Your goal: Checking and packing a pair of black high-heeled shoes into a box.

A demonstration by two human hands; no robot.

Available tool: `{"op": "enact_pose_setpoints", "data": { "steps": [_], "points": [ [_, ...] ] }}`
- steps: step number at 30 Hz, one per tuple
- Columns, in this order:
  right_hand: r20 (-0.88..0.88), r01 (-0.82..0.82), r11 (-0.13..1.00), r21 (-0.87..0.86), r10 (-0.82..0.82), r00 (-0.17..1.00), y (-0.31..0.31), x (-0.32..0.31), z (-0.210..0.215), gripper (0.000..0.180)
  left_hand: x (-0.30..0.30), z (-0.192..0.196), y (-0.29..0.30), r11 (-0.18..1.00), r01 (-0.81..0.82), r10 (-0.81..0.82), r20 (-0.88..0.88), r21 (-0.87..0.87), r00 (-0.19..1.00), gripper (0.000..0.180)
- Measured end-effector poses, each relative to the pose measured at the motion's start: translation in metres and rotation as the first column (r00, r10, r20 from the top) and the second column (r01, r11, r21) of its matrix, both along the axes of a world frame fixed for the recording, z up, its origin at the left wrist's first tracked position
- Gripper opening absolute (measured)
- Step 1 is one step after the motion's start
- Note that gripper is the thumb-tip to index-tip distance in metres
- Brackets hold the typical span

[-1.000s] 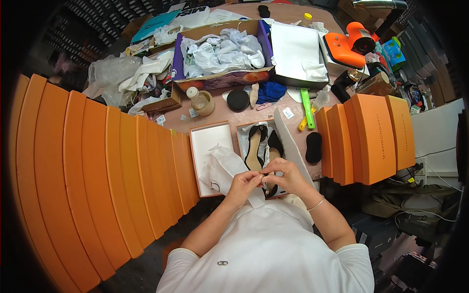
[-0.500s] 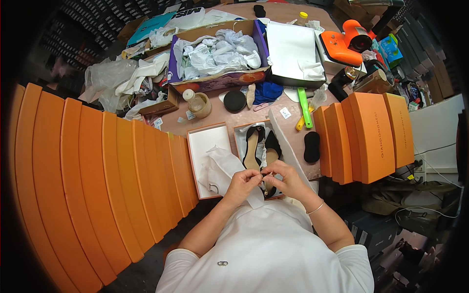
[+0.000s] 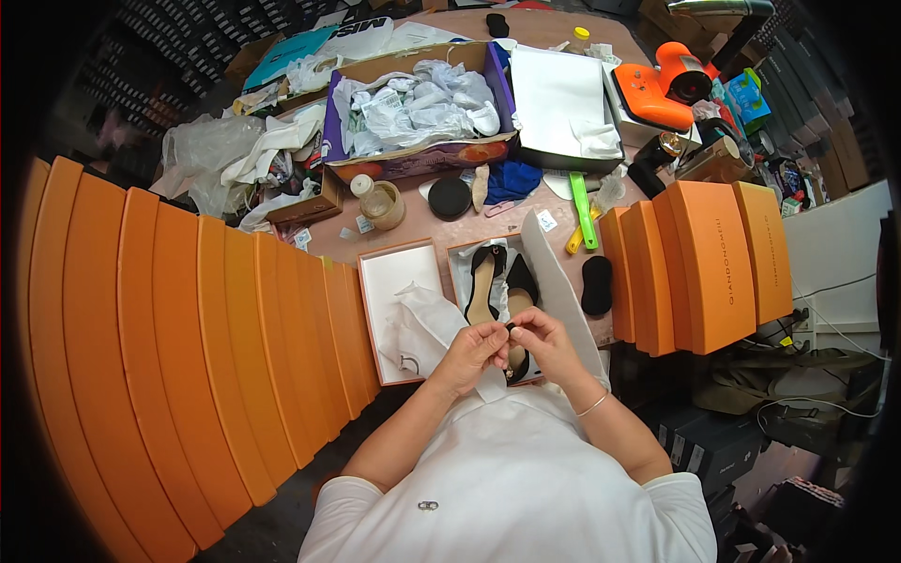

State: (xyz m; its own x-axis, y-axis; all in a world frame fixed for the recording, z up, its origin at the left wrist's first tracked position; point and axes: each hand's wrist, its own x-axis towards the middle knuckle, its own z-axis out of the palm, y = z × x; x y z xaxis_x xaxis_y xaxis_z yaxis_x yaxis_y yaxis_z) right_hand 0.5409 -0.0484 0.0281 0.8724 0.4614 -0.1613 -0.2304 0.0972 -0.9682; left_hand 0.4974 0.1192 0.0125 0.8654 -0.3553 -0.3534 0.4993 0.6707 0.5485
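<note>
Over the near end of an open shoebox [image 3: 457, 266], my left hand [image 3: 474, 352] and my right hand [image 3: 547, 345] meet with fingertips pinched. Between them shows a small black strap-like piece [image 3: 511, 327]; the fingers hide most of it, so I cannot tell whether it joins a shoe. In the box lie a black shoe with a beige insole [image 3: 481, 291] and another black shoe [image 3: 522, 281], partly under my hands. White tissue paper [image 3: 427, 314] spills over the lid [image 3: 398, 269] on the left. A white padded sheet [image 3: 554, 277] stands along the box's right side.
Orange shoeboxes [image 3: 169, 357] line my left; more orange boxes [image 3: 706, 263] stand right. Behind are a glue jar [image 3: 383, 206], a round black tin [image 3: 450, 198], a green-handled tool [image 3: 583, 211], a black pad [image 3: 597, 284] and a purple carton [image 3: 422, 161] of wrapped items.
My fingertips have drawn closer together, and the black piece now shows between them. My right hand has shifted slightly left. The white sheet's far end has tilted, covering more of the table.
</note>
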Motion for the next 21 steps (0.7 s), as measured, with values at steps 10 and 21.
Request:
{"op": "enact_pose_setpoints", "data": {
  "steps": [10,21],
  "points": [
    [0.035,0.06,0.993,-0.102,-0.057,0.998,0.008,0.005,0.016,0.013,0.001,0.009,-0.001,0.967,-0.088,0.064,0.109,0.239,0.992,0.026],
    [-0.449,0.299,0.927,0.228,-0.172,0.877,0.014,-0.009,0.003,0.015,-0.007,-0.006,-0.008,0.964,-0.14,0.108,0.148,0.228,0.983,0.023]
  ]
}}
